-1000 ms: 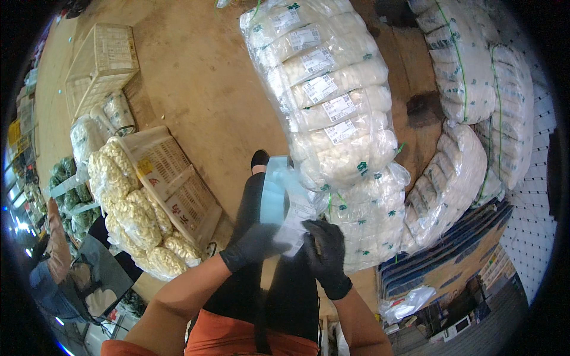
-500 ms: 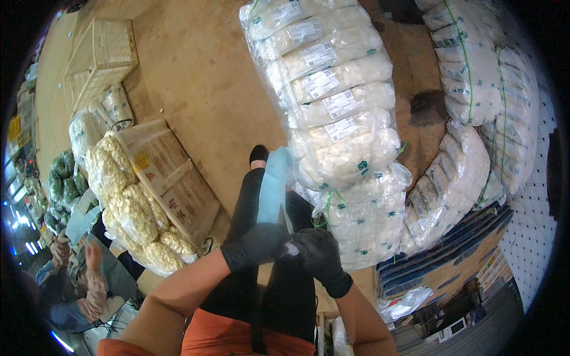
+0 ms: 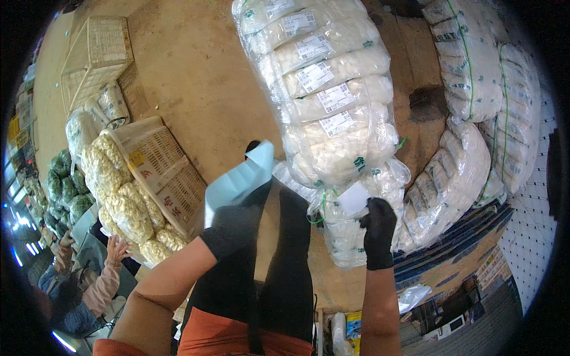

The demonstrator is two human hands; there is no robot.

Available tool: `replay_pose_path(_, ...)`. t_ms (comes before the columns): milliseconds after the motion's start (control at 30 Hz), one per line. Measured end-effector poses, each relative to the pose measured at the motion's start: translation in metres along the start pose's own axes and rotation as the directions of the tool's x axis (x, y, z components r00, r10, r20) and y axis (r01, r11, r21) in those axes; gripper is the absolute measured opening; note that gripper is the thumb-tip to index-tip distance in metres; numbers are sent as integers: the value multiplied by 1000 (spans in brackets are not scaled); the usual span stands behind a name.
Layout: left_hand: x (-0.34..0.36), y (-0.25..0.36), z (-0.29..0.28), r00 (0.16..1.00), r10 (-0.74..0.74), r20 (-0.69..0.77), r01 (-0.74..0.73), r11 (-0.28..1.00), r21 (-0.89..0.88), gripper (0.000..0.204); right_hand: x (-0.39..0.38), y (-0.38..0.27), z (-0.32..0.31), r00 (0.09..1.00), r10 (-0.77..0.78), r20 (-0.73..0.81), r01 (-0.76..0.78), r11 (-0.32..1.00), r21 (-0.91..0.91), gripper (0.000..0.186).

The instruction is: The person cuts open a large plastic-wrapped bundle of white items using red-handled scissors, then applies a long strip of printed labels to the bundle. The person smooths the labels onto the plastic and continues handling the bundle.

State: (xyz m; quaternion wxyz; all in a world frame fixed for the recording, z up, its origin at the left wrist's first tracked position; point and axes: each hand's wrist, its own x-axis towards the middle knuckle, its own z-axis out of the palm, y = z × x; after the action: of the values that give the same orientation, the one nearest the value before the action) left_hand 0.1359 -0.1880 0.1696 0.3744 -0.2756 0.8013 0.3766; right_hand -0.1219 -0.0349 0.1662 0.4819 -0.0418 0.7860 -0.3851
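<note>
My left hand [image 3: 231, 230], in a black glove and slightly blurred, is closed on a light blue strip of label backing paper [image 3: 240, 172] that bends forward in front of my legs. My right hand [image 3: 379, 228], gloved in black too, pinches a white label [image 3: 353, 199] between its fingertips. That label is over the near bag of a stack; whether it touches the plastic I cannot tell. Just beyond lies a big clear bundle of bagged pale produce [image 3: 332, 145], with a row of printed white labels [image 3: 336, 123] along it.
To the left stands a plastic crate [image 3: 163, 169] beside bags of yellowish produce [image 3: 127, 207]. An open crate [image 3: 110, 44] sits farther off. More wrapped bundles [image 3: 475, 77] are stacked at right, by dark blue layered sheets [image 3: 451, 243]. A person [image 3: 89, 279] is at lower left.
My hands have parted. The right one moved right with a white label, over the near bag. My left hand drew left with the blue strip, which now bends over.
</note>
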Motion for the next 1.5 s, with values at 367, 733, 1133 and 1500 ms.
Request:
replay_pose_path(367,120,53,-12,930,147,-338,-119,988,101,8,61,21,71,693,-714,-102,594,646,-480,9)
replay_pose_path(733,112,53,-20,959,136,-250,-142,990,-9,17,50,35,65,786,-589,189,431,304,-850,23)
replay_pose_path(1133,124,49,-10,965,182,-189,-181,983,20,20,100,39,75,724,-582,369,613,299,-731,54)
replay_pose_path(1500,112,60,-9,984,116,-133,-125,990,-64,27,46,34,29,766,-575,286,623,555,-551,28)
